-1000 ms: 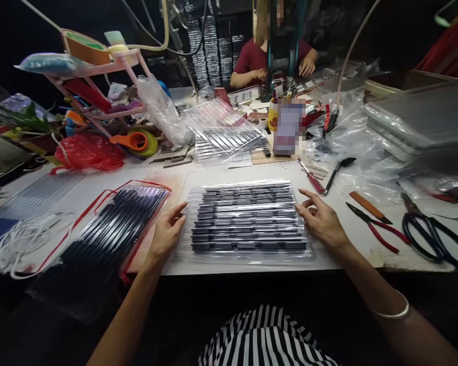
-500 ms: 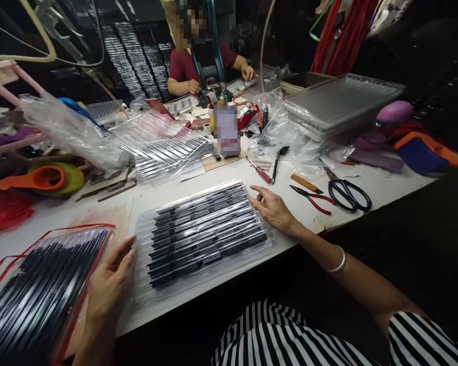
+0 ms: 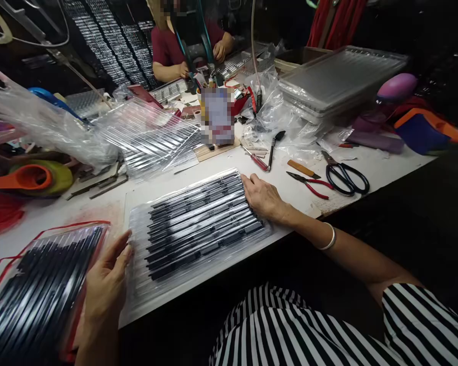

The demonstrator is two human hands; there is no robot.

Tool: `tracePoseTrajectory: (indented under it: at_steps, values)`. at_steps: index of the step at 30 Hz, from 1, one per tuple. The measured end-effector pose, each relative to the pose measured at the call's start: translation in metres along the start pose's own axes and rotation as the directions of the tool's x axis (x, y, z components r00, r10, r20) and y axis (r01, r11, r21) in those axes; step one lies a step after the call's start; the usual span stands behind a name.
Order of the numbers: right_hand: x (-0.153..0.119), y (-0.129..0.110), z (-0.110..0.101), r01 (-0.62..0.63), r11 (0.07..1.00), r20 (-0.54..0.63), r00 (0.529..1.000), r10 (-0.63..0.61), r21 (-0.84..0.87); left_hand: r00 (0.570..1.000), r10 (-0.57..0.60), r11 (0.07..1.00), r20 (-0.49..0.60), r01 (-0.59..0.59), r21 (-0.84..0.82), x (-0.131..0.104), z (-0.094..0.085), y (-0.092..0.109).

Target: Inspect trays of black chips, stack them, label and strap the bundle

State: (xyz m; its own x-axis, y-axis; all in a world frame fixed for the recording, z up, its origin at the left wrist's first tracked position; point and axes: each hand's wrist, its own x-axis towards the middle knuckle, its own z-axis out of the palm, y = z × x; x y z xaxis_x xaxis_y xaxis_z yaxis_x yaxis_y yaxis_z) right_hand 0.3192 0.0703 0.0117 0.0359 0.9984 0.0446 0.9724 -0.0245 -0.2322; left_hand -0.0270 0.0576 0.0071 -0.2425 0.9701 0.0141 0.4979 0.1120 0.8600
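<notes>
A clear ribbed plastic tray [image 3: 139,249] lies at the table's front edge, with several dark, thin slotted strips [image 3: 204,223] lying in rows in it under a shiny clear layer. My left hand [image 3: 109,277] holds the tray's left end, thumb and fingers at its edge. At the opposite end, my right hand [image 3: 265,199] has its fingers bent against the tray's right edge; their tips are partly hidden. To the left of my left hand lies a red-edged clear pouch [image 3: 106,231] filled with long dark rods [image 3: 49,284].
Right of the tray lie pliers [image 3: 309,185], scissors [image 3: 347,178], a wooden-handled blade [image 3: 301,168] and a screwdriver [image 3: 256,158]. Clear ribbed sheets [image 3: 148,137] and stacked plastic trays [image 3: 343,81] are farther back. A co-worker [image 3: 191,51] sits across the table.
My right hand has moved down onto the tray's right edge, its raised finger now bent in. My left hand stays at the left end. The whole view has shifted a little.
</notes>
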Motion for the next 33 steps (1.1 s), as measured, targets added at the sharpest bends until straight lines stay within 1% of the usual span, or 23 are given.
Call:
tracePoseTrajectory:
  at_steps: [3, 6, 9, 11, 14, 17, 21, 24, 26, 28, 30, 33]
  values:
    - [0.006, 0.003, 0.0, 0.013, 0.999, 0.014, 1.0, -0.014, 0.035, 1.0, 0.021, 1.0, -0.004, -0.021, 0.01, -0.004, 0.0, 0.001]
    - [0.007, 0.005, 0.002, 0.01, 0.997, -0.007, 1.0, -0.009, 0.072, 0.997, 0.073, 0.994, 0.013, -0.074, 0.085, 0.0, 0.002, -0.003]
    - [0.005, 0.004, 0.003, 0.015, 1.0, -0.021, 1.0, -0.014, 0.024, 0.99, 0.129, 0.977, 0.055, -0.137, 0.166, 0.006, 0.004, -0.005]
    - [0.004, 0.004, 0.004, 0.024, 1.0, -0.012, 1.0, -0.025, -0.007, 0.988, 0.14, 0.979, 0.067, -0.148, 0.139, 0.006, 0.004, -0.004]
    - [0.006, 0.007, 0.005, 0.039, 0.999, 0.006, 0.999, -0.039, -0.014, 0.989, 0.146, 0.987, 0.04, -0.148, 0.064, 0.001, 0.001, -0.001]
    - [0.008, 0.011, 0.008, 0.059, 0.998, 0.017, 0.998, -0.058, -0.034, 0.985, 0.164, 0.984, 0.048, -0.167, 0.059, -0.005, -0.001, -0.004]
    - [0.003, 0.008, 0.009, 0.073, 0.994, -0.006, 0.997, -0.074, -0.075, 0.976, 0.183, 0.967, 0.115, -0.2, 0.159, -0.001, 0.0, -0.016]
    - [-0.006, 0.005, 0.008, 0.084, 0.994, -0.03, 0.996, -0.086, -0.073, 0.955, 0.257, 0.927, 0.147, -0.287, 0.24, 0.002, 0.004, -0.024]
    - [-0.013, 0.004, 0.008, 0.122, 0.99, -0.042, 0.991, -0.125, -0.07, 0.938, 0.314, 0.886, 0.147, -0.345, 0.309, 0.001, 0.007, -0.026]
    - [-0.017, 0.002, 0.01, 0.17, 0.982, -0.065, 0.982, -0.175, -0.082, 0.925, 0.357, 0.84, 0.129, -0.378, 0.39, -0.003, 0.01, -0.027]
    - [-0.018, -0.002, 0.013, 0.188, 0.976, -0.071, 0.978, -0.196, -0.108, 0.924, 0.365, 0.8, 0.115, -0.375, 0.47, -0.007, 0.012, -0.026]
    - [-0.016, -0.008, 0.019, 0.17, 0.975, -0.043, 0.983, -0.178, -0.143, 0.938, 0.315, 0.751, 0.143, -0.339, 0.567, -0.008, 0.012, -0.024]
